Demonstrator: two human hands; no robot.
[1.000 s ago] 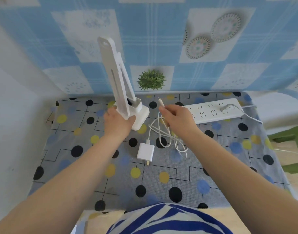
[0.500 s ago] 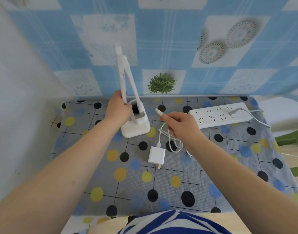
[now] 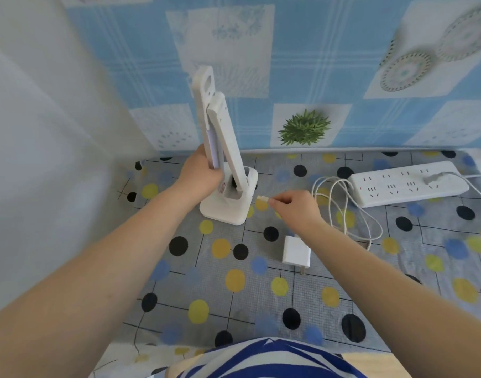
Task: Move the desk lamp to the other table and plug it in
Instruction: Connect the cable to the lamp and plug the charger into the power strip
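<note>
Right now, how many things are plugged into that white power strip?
1. A single plug sits in a socket near the right end of the power strip, its cord trailing off to the right. The other visible sockets are empty, and the white charger lies unplugged on the table.

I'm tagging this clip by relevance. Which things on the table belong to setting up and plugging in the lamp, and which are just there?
Part of the job:
- desk lamp, held by the left hand
- cable connector, pinched by the right hand
- white cable
- power adapter
- power strip

Just there:
- dotted tablecloth
- patterned wall cloth
</note>
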